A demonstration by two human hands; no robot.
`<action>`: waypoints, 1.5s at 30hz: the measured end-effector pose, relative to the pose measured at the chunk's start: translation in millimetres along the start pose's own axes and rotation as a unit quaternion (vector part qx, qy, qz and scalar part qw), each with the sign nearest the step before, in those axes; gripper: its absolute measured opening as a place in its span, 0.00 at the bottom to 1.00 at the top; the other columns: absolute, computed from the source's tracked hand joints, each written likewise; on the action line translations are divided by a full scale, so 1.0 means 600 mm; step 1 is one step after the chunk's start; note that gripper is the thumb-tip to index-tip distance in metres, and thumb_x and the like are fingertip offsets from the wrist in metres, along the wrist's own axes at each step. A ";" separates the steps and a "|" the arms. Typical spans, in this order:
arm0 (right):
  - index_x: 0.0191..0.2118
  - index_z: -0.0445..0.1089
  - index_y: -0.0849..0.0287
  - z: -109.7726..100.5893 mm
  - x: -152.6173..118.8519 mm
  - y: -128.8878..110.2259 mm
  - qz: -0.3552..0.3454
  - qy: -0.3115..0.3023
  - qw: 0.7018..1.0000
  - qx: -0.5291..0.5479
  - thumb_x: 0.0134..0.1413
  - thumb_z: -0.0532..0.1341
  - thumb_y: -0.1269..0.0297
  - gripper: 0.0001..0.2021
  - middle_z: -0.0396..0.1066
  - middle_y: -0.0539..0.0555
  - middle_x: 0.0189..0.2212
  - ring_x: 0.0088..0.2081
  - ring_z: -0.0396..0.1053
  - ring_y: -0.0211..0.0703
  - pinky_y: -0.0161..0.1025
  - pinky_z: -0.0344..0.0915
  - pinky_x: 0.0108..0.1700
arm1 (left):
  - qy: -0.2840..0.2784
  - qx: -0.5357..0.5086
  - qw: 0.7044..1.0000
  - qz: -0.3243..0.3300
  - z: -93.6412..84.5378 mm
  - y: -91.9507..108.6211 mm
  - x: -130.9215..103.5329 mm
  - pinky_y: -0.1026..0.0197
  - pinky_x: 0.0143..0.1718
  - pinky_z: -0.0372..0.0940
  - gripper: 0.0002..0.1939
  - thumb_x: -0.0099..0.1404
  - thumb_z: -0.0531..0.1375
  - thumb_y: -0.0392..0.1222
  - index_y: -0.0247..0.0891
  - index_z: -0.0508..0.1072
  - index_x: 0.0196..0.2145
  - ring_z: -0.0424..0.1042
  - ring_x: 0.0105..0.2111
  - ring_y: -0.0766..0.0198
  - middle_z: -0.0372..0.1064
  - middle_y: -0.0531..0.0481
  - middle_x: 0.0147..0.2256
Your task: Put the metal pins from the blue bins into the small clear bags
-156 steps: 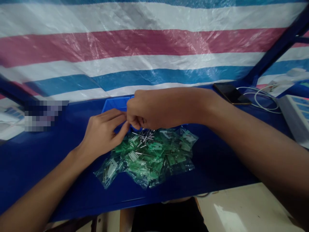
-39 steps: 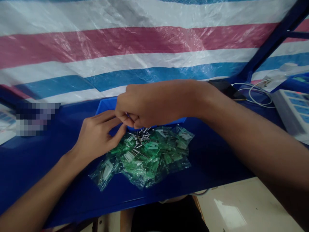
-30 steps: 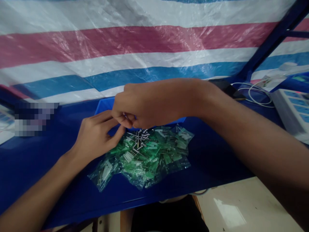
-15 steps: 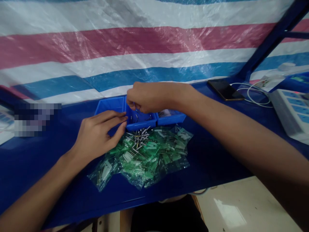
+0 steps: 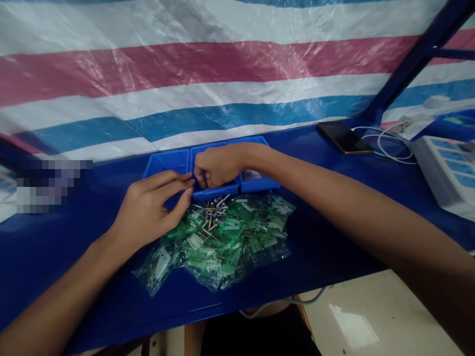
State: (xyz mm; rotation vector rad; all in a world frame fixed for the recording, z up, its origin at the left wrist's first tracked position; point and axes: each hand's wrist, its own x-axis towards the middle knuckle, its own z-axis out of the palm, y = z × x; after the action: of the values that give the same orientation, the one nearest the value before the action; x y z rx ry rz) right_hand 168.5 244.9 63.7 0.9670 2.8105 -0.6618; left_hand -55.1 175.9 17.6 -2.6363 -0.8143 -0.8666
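My right hand [image 5: 219, 165] reaches down into the middle blue bin [image 5: 216, 193], its fingers bent together at the bottom. Whatever its fingertips hold is hidden by the hand. Beside that bin's left wall is my left hand [image 5: 150, 205], with fingers stretched out and thumb apart, the tips against the bin's corner. Just in front lies a heap of small clear plastic bags [image 5: 222, 252] with green and white pieces inside. Loose metal screw-like pins [image 5: 213, 212] are piled on top of the bags.
A left blue bin [image 5: 168, 159] and a right blue bin [image 5: 260, 185] flank the middle one. A phone [image 5: 345, 137], a white cable [image 5: 389, 148] and a power strip [image 5: 445, 168] lie to the right on the blue table [image 5: 334, 237]. Behind hangs a striped plastic sheet [image 5: 208, 64].
My right hand has moved lower into the middle bin, and its wrist has dropped, showing more of the right bin. My left hand stays almost in place.
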 end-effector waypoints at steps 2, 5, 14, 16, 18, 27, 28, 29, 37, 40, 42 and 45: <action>0.41 0.84 0.62 0.003 0.003 0.002 -0.002 0.003 1.000 0.005 0.57 0.62 0.83 0.15 0.82 0.50 0.32 0.32 0.72 0.40 0.38 0.60 0.32 | -0.002 0.000 1.000 0.001 0.000 -0.001 0.000 0.55 0.46 0.85 0.14 0.84 0.58 0.42 0.43 0.84 0.44 0.88 0.42 0.55 0.88 0.47 0.46; 0.42 0.84 0.61 0.002 0.001 0.003 0.001 0.005 1.000 0.010 0.56 0.64 0.83 0.14 0.81 0.49 0.30 0.30 0.72 0.40 0.38 0.59 0.30 | -0.005 -0.003 1.000 -0.007 0.000 -0.001 -0.001 0.55 0.47 0.85 0.14 0.83 0.59 0.42 0.43 0.85 0.44 0.88 0.43 0.55 0.88 0.48 0.47; 0.44 0.84 0.64 -0.021 -0.023 -0.008 0.006 0.037 0.999 0.021 0.54 0.63 0.87 0.18 0.78 0.46 0.26 0.29 0.76 0.38 0.36 0.68 0.34 | -0.004 0.003 1.000 0.016 -0.001 0.002 0.001 0.53 0.45 0.85 0.13 0.84 0.58 0.40 0.40 0.84 0.44 0.88 0.42 0.53 0.87 0.45 0.46; 0.39 0.83 0.63 -0.033 -0.034 -0.010 0.000 0.063 0.998 0.013 0.55 0.62 0.87 0.16 0.78 0.46 0.26 0.30 0.77 0.38 0.35 0.69 0.35 | -0.002 -0.003 1.000 0.009 -0.001 0.000 -0.001 0.52 0.45 0.85 0.14 0.84 0.59 0.41 0.41 0.85 0.44 0.89 0.41 0.52 0.87 0.45 0.46; 0.36 0.84 0.63 -0.048 -0.051 -0.014 -0.006 0.094 0.996 -0.005 0.57 0.63 0.86 0.14 0.79 0.47 0.27 0.32 0.78 0.38 0.34 0.68 0.35 | -0.002 -0.009 1.000 -0.003 -0.001 -0.002 -0.003 0.51 0.45 0.86 0.14 0.83 0.59 0.42 0.43 0.86 0.45 0.89 0.41 0.52 0.87 0.46 0.47; 0.39 0.86 0.62 -0.068 -0.111 -0.089 -0.029 0.063 0.996 -0.062 0.61 0.68 0.85 0.12 0.77 0.42 0.25 0.28 0.67 0.31 0.33 0.55 0.32 | -0.004 0.009 1.000 0.001 -0.003 0.004 0.004 0.53 0.40 0.84 0.17 0.85 0.56 0.44 0.45 0.84 0.42 0.88 0.40 0.54 0.87 0.49 0.44; 0.37 0.85 0.62 -0.062 -0.109 -0.095 -0.040 0.054 0.995 -0.069 0.61 0.67 0.85 0.12 0.77 0.43 0.26 0.27 0.66 0.32 0.34 0.54 0.30 | -0.002 0.014 1.000 0.008 -0.004 0.004 0.005 0.55 0.37 0.82 0.17 0.85 0.55 0.44 0.46 0.83 0.41 0.87 0.39 0.56 0.87 0.49 0.43; 0.35 0.84 0.62 -0.056 -0.107 -0.100 -0.050 0.049 0.995 -0.076 0.62 0.66 0.85 0.13 0.78 0.45 0.27 0.28 0.67 0.33 0.34 0.53 0.29 | 0.001 0.017 1.000 0.016 -0.005 0.004 0.007 0.56 0.35 0.81 0.18 0.85 0.55 0.44 0.46 0.82 0.40 0.87 0.37 0.57 0.87 0.50 0.41; 0.33 0.75 0.60 -0.039 -0.100 -0.124 -0.022 0.030 0.993 -0.114 0.63 0.64 0.86 0.14 0.80 0.49 0.36 0.35 0.72 0.38 0.36 0.54 0.29 | 0.012 0.018 0.999 0.041 -0.007 0.001 0.008 0.56 0.32 0.78 0.18 0.83 0.55 0.41 0.45 0.78 0.35 0.87 0.38 0.56 0.87 0.49 0.44; 0.35 0.77 0.61 -0.042 -0.102 -0.129 -0.011 0.028 0.992 -0.119 0.62 0.64 0.88 0.14 0.80 0.49 0.35 0.36 0.71 0.38 0.36 0.51 0.30 | 0.014 0.023 0.999 0.044 -0.005 0.002 0.009 0.58 0.31 0.76 0.18 0.84 0.55 0.41 0.45 0.77 0.35 0.86 0.37 0.58 0.87 0.50 0.43; 0.37 0.77 0.62 -0.043 -0.102 -0.132 -0.011 0.016 0.991 -0.135 0.63 0.65 0.87 0.12 0.77 0.47 0.32 0.35 0.69 0.37 0.36 0.48 0.30 | 0.021 0.028 0.998 0.051 -0.004 0.003 0.012 0.59 0.29 0.74 0.18 0.84 0.55 0.41 0.44 0.77 0.34 0.85 0.35 0.60 0.86 0.49 0.41; 0.37 0.77 0.61 -0.042 -0.099 -0.137 -0.022 -0.014 0.985 -0.169 0.67 0.65 0.84 0.11 0.67 0.44 0.25 0.33 0.68 0.38 0.37 0.47 0.30 | 0.033 0.032 0.997 0.067 -0.003 0.002 0.015 0.60 0.24 0.68 0.19 0.83 0.55 0.42 0.42 0.78 0.34 0.80 0.28 0.61 0.82 0.50 0.34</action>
State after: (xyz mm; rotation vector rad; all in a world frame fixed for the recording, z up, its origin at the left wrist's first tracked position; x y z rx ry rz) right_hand 167.1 164.6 130.2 0.8254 2.7974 -0.1865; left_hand -49.2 178.2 24.4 -2.5574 -0.6301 -0.8727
